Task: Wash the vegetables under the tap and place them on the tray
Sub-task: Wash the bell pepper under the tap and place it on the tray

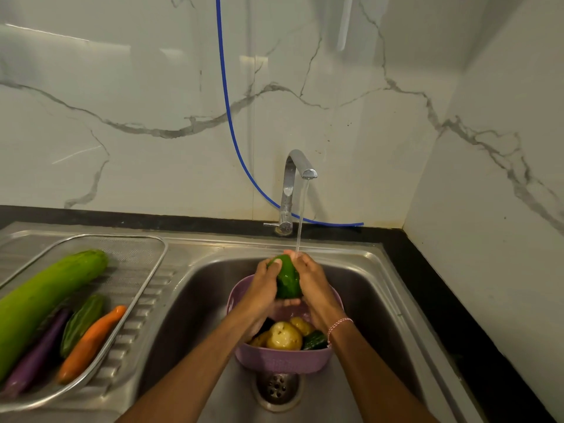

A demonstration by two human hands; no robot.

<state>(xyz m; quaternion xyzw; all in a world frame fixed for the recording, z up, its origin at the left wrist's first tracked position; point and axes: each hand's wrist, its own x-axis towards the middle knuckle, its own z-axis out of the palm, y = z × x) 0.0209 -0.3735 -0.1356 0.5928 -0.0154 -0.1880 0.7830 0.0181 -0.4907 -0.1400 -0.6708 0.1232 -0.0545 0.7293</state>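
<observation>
Above the purple basket (283, 361), my left grip (262, 288) and right grip (311, 285) both curl round the green vegetable (287, 279), its top just under the stream (300, 227). I should roll it so the tap (294, 178) rinses every side, holding firmly; wet skin likely slips.

Dim, even indoor light with a warm greenish cast comes from above. The glossy marble wall (137, 96) carries pale rectangular reflections at upper left and a bright streak near the top. Highlights glint on the tap (290, 184), while the sink (189, 300) basin lies in shade. Wide-angle distortion bows the tray (134, 257) and the black counter (91, 213). The bottle gourd (45, 297) at the left edge and the cucumber (287, 279) look slightly soft.
</observation>
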